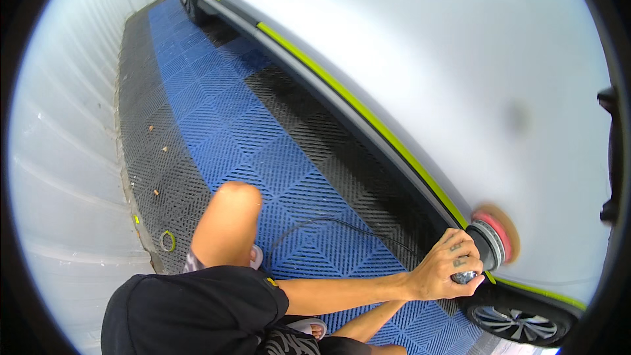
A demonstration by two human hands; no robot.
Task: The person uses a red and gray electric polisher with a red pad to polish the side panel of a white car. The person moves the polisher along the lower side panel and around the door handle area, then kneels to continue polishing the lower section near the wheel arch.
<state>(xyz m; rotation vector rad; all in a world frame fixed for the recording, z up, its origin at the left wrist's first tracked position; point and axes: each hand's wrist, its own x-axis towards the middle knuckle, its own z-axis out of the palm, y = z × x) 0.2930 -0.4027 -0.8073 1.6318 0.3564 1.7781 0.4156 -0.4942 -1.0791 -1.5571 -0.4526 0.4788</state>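
Observation:
My left hand [446,266] grips the head of a power polisher [485,246], with its fingers curled over the top. The polisher's red and tan foam pad [508,236] lies against the lower side panel of a pale, glossy car [419,69]. The pad's edge is blurred. My right forearm [372,318] reaches up beneath my left forearm, and my right hand is hidden behind it. Lime-green masking tape [355,103] runs along the panel's bottom edge, above the dark sill trim. A black cord [340,220] trails from near the polisher across the floor.
Blue and black slotted floor tiles [276,158] spread under me. The car's wheels [515,323] stand lower right and upper left. A whitish ridged wall [69,158] borders the left, with a lime-green tape roll [168,241] and small debris near it. My bent knee [227,222] is beside the car.

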